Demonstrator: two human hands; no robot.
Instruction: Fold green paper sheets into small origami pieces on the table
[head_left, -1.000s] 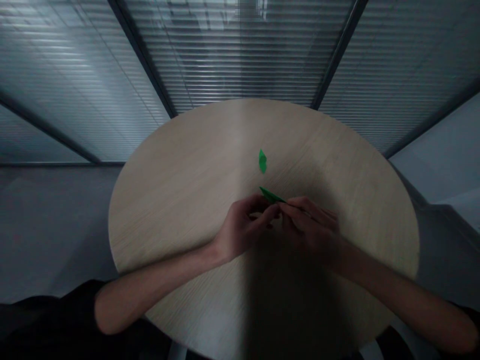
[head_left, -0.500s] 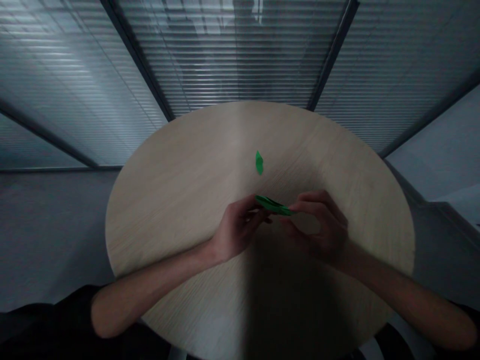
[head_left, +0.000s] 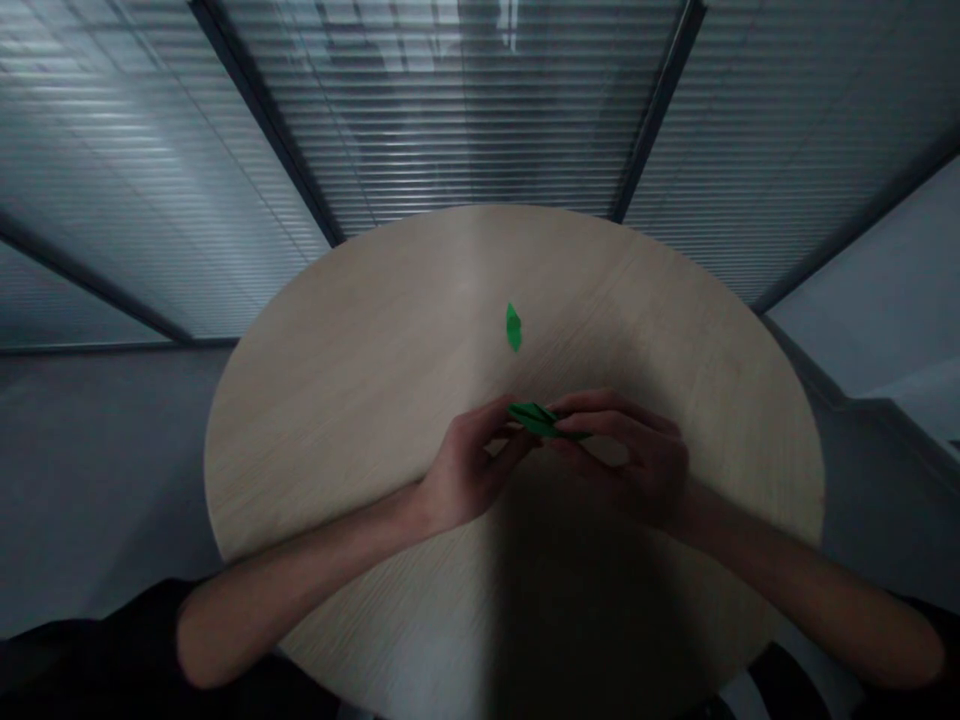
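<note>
Between my hands, above the middle of the round table, is a piece of folded green paper with layered, pointed flaps. My left hand pinches its left end between thumb and fingers. From the right, my right hand grips the other end, its fingers lying over the paper and hiding part of it. Farther back on the table lies a second, smaller folded green paper piece, narrow and pointed at both ends, touched by neither hand.
The pale wooden round table reaches from my body toward a glass partition with blinds. A dark shadow falls across its near right part. Grey floor shows on the left, and a light wall stands at right.
My right hand has moved left along the folded paper, and its fingers now cover more of it. My left hand keeps its pinch. The view has shifted slightly.
</note>
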